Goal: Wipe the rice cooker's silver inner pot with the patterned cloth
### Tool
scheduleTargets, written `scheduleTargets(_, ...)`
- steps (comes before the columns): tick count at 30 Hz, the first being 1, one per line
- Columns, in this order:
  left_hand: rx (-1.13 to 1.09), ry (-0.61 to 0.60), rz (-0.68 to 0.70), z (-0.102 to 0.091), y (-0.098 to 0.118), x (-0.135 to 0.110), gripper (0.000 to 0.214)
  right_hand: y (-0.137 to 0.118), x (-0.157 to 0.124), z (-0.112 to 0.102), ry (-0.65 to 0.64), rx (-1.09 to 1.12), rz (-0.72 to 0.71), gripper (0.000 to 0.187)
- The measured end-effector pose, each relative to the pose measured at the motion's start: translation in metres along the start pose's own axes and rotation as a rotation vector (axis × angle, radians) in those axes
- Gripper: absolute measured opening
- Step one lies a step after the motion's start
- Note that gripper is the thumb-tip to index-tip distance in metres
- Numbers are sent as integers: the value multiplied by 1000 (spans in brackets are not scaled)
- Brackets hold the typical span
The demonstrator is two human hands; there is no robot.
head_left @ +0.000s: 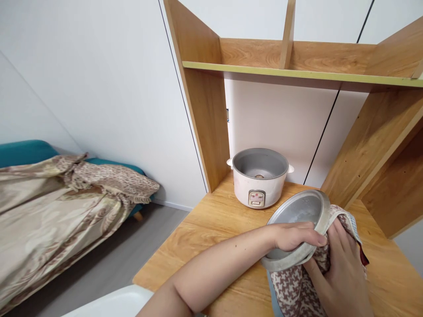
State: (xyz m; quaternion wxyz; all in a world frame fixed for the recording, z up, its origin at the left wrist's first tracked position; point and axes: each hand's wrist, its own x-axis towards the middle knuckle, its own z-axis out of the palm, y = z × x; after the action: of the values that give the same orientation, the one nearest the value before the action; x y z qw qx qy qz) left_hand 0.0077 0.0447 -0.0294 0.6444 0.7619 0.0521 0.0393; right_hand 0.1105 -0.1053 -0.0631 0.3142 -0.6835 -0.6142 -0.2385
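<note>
My left hand (295, 236) grips the rim of a round metal pot lid (299, 211), held tilted above the wooden desk (205, 246). Against the lid's right edge, my right hand (340, 273) presses a brown-and-white patterned cloth (297, 286) and is closed on it. The cloth hangs down below the lid. Behind them, a white rice cooker (259, 178) stands open on the desk, and its grey inside is bare.
A wooden shelf unit (205, 97) rises over the desk, with side panels left and right of the cooker. At the left a bed or sofa (49, 207) carries a beige patterned cover. A white chair edge (115, 304) shows at the bottom.
</note>
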Motion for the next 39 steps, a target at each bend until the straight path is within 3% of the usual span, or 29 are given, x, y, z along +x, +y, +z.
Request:
scheduleTargets(5,8,-48,-2,1,1,-2,34,-4,2,0,33,56,37,71)
scheduleTargets(22,30,-74,-16,0,2,-3,42,7,-3,3,-54,54,23,73)
scheduleTargets(29,0,-65,19,2,5,-3,33,8,-4,3,-55,52,12,73)
scheduleTargets(39,98,-170,26,0,8,-3,43,9,1,-6,-108,161,72,73)
